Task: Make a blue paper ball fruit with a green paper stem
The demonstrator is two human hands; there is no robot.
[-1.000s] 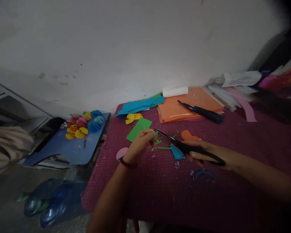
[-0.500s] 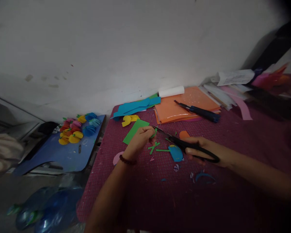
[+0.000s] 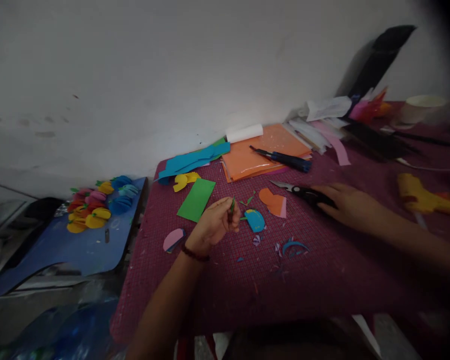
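Note:
My left hand, with a dark bead bracelet at the wrist, pinches small green paper pieces above the table. To the right, my right hand is on the black handles of scissors, low over the tabletop. The scissor blades look closed and point left. Between the hands lie blue paper rounds, orange paper rounds and thin green scraps. A green paper rectangle lies beyond my left hand.
Orange sheets bear a blue cutter at the back of the table. Blue strips lie left of them. A yellow glue gun rests at right. Colourful paper ornaments sit on a low blue table.
My right hand has carried the scissors right and away from my left hand, down toward the table. The view has turned rightward. The crossed green strips no longer show on the table.

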